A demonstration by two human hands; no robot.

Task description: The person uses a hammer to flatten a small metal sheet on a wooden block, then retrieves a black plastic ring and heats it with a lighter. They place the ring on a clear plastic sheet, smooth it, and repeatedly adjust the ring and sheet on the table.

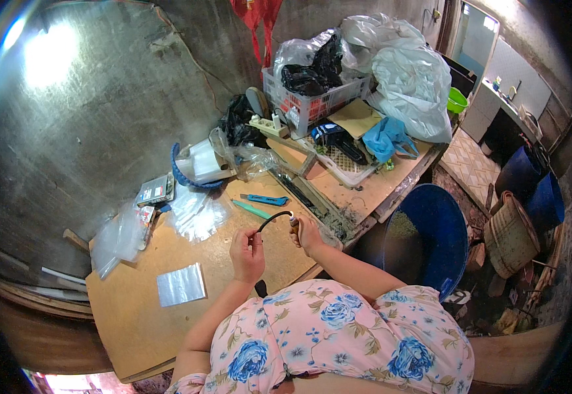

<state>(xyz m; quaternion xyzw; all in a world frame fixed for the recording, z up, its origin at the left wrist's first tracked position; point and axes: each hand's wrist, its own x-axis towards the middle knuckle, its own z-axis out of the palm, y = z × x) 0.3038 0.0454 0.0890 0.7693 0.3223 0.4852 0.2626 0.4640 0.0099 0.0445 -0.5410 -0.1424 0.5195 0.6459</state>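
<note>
Above the table's near right part, my right hand (309,235) is closed round the brown handle of a curved tool (274,216). A light metal collar joins the handle to its thin black arc. My left hand (247,253) pinches the arc's other side between thumb and fingers. A dark end shows below the left wrist; whether it belongs to the same tool I cannot tell. Just beyond my hands lie a green pointed tool (252,209) and a blue utility knife (264,199). To the left, a stack of clear plastic bags (181,285) lies flat on the wooden table (135,335).
More clear bags (197,213) and a blue-rimmed container (197,164) stand along the wall. A white crate (312,108) with bags, a power strip (269,125) and a blue plastic bag (389,139) fill the back. A large blue barrel (440,240) stands right of the table.
</note>
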